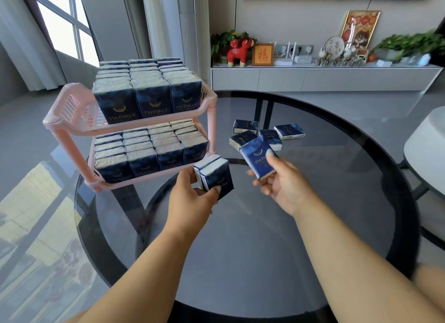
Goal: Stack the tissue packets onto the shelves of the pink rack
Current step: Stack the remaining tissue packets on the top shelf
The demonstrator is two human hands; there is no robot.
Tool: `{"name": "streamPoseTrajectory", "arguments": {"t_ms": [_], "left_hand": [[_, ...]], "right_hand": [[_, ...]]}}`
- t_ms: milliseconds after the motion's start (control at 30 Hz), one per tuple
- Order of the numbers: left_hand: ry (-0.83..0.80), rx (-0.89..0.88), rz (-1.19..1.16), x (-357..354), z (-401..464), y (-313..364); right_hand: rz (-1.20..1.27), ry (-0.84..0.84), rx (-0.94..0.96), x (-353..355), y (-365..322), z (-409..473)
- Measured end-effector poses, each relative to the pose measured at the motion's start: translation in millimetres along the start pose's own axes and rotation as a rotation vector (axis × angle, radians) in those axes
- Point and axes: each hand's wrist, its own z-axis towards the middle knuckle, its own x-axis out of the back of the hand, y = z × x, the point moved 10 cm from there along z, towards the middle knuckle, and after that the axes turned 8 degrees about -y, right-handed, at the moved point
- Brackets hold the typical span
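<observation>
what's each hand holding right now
Left hand: fingers grip two tissue packets.
Right hand: fingers grip one tissue packet.

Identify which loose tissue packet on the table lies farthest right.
The packet at the right end of the pile, beyond the right hand; the others lie left of it.

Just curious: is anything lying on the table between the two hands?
No. In the head view, only bare glass table shows between the left hand and right hand. Each holds tissue packets.
</observation>
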Motion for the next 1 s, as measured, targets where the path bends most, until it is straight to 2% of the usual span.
{"name": "streamPoseTrajectory", "arguments": {"t_ms": [133,333,467,600,667,867,1000], "left_hand": [[-0.004,0.009,-0.061,1.1,1.5,-3.0],[-0.041,-0.011,-0.113,-2.5,3.5,-3.3],[-0.054,-0.009,-0.141,-1.0,4.3,-4.6],[-0.116,-0.023,-0.114,-6.1,4.3,-4.1],[-0.13,-0.025,-0.106,-7.8,4.2,-4.7],[-0.129,-0.06,-0.049,-10.8,-0.4,4.5],[-0.127,-0.077,-0.049,-9.5,-2.4,7.7]], "right_hand": [[-0.133,-0.082,0.125,-15.8,-7.5,-5.1],[-0.289,-0.182,0.186,-33.2,-8.1,-10.4],[-0.278,-0.203,0.179,-31.7,-6.4,-8.4],[-0.515,-0.135,0.202,-30.0,-5.5,-7.4],[-0.56,-0.167,0.195,-38.0,-2.1,-7.2],[-0.491,-0.289,0.126,-60.3,11.8,-14.1],[-0.546,-0.291,0.099,-60.7,15.7,-14.4]]}}
